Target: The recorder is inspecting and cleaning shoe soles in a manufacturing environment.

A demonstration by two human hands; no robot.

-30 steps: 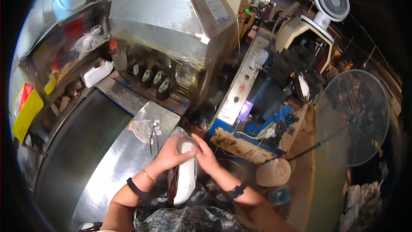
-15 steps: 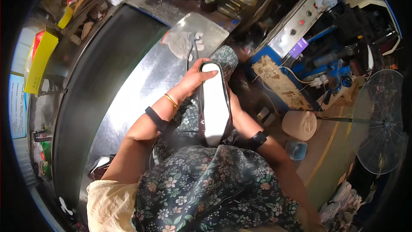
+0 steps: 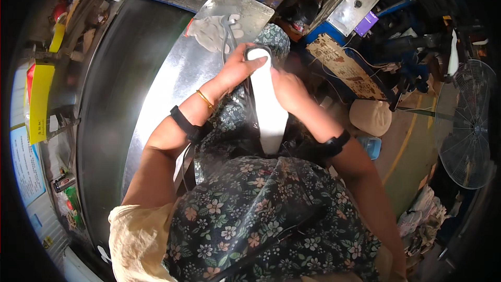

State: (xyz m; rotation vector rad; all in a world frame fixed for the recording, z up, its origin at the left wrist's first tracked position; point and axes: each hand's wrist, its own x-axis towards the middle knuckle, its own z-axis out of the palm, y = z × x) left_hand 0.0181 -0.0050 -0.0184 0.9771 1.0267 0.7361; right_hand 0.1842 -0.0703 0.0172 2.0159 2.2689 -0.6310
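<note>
A dark glossy shoe with its white bottom [image 3: 270,104] turned up lies lengthwise over my lap. My left hand [image 3: 236,72] grips its far end, thumb lying across the white surface and fingers wrapped round the rim. Against the shoe's right edge, just below that end, my right hand [image 3: 290,91] is closed, its fingers curled in and smeared by motion. Beyond the left hand, a pair of pincers [image 3: 225,39] rests beside a pale work glove [image 3: 209,31] on the metal sheet [image 3: 169,81].
A dark belt [image 3: 117,94] runs along the left. At the far right stands a blue machine with a control panel [image 3: 360,2]. A fan [image 3: 469,125], a beige jug [image 3: 370,116] and a blue tub [image 3: 369,146] are on the right. Yellow boxes [image 3: 42,102] hang at left.
My right hand has come up from behind the shoe's right side to its upper right edge. The left hand keeps its hold. The whole view has shifted slightly.
</note>
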